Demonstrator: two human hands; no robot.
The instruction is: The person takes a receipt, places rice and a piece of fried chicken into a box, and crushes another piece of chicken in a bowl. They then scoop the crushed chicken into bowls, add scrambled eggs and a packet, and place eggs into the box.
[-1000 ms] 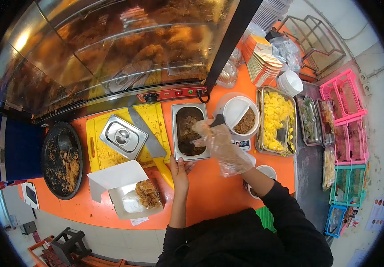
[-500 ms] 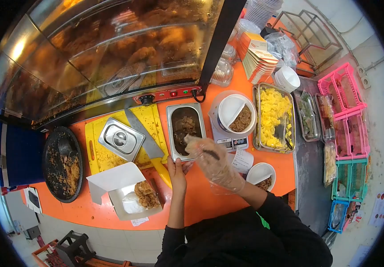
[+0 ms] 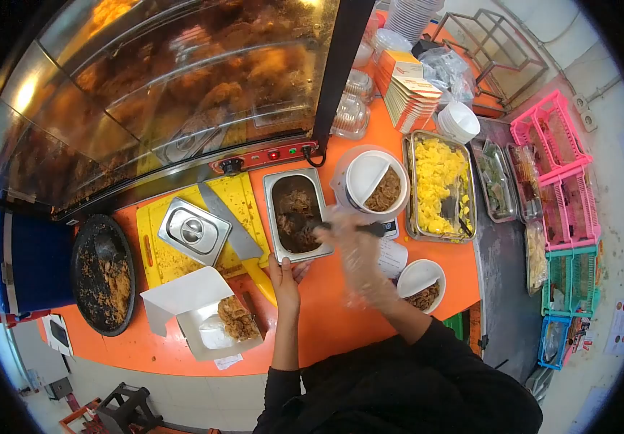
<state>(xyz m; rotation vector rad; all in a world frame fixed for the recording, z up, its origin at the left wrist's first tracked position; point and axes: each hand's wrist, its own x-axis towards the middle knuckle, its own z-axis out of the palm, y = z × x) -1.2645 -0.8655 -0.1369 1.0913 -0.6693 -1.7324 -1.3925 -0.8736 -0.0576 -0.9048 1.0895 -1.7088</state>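
My left hand (image 3: 284, 282) holds the near edge of a metal container (image 3: 317, 254) of shredded brown meat (image 3: 296, 213). Over the container's right side, my right hand (image 3: 357, 253), in a clear plastic glove, grips a utensil with a black handle (image 3: 373, 228). Its working end is near the meat and hard to make out. Just beyond that hand, a white bowl (image 3: 365, 177) with a divider and meat in one half stands on a scale (image 3: 390, 230). A second divided bowl (image 3: 419, 275) with meat sits to the right of my wrist.
A knife (image 3: 240, 235) and metal lid (image 3: 193, 230) lie on a yellow board (image 3: 154, 253). An open box (image 3: 207, 329) holds fried food; a black pan (image 3: 102, 275) is at left. A glass tray (image 3: 438, 235) of yellow food is at right. A heated cabinet (image 3: 182, 87) stands behind.
My right hand has moved right and turned, so the utensil's black handle now points right, toward the scale. My left hand stays at the container. The view has shifted slightly.
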